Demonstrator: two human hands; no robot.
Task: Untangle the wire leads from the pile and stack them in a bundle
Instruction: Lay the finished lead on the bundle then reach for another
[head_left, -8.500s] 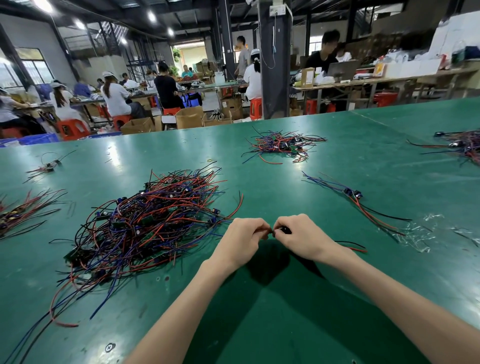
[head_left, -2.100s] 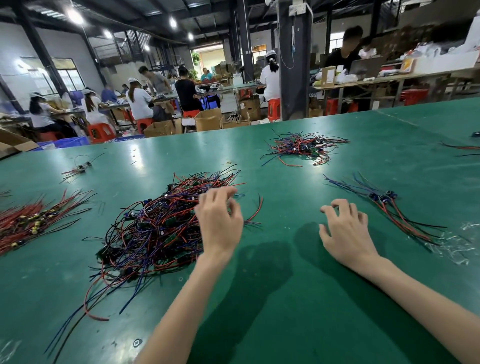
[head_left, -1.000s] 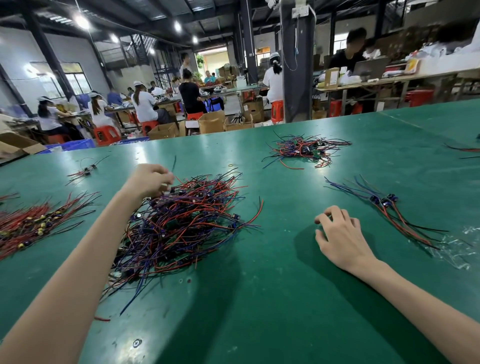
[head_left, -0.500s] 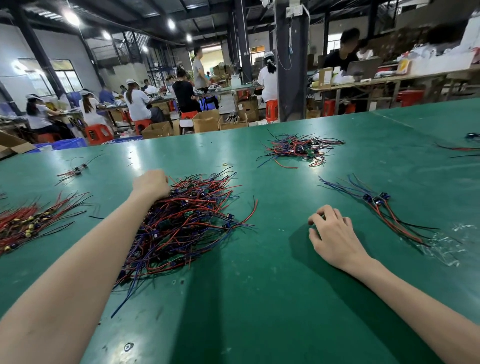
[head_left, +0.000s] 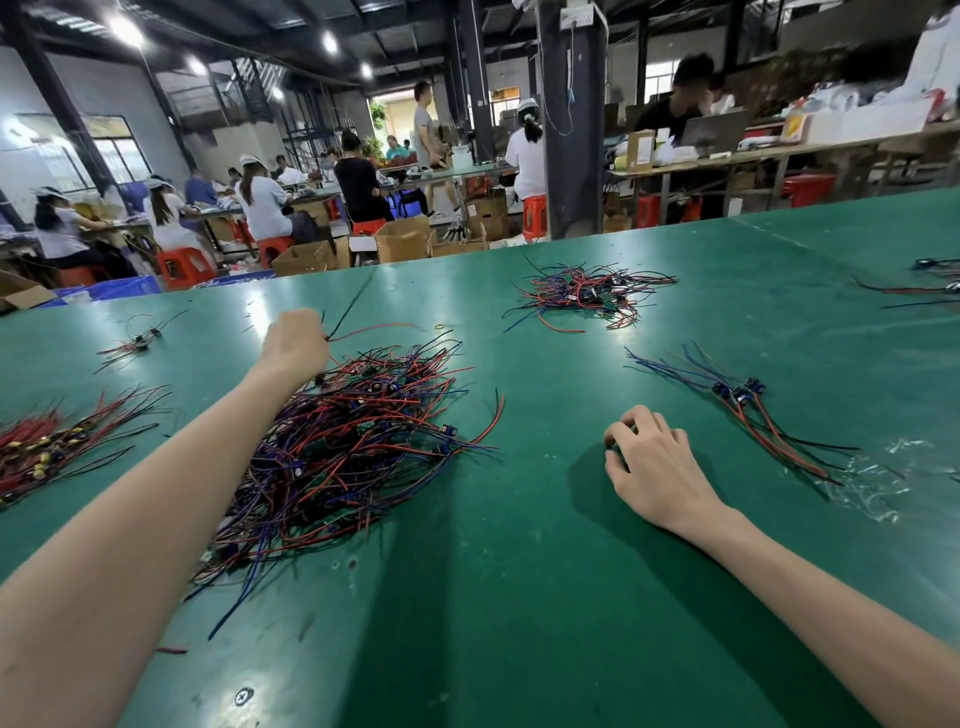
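A big tangled pile of red, blue and black wire leads lies on the green table at centre left. My left hand hovers over the pile's far edge, gripping a wire lead whose black and red ends stick out to the right and up. My right hand rests on the table right of the pile, fingers loosely curled, holding nothing. A small laid-out bundle of leads lies to its right.
Another tangled pile sits further back. Red leads lie at the left edge, a small cluster behind them, more wires far right. Crumpled clear plastic lies by the bundle. People work at tables beyond.
My left hand has lifted from the pile's far edge with a lead gripped, its ends now sticking up free. My right hand has stayed resting on the table.
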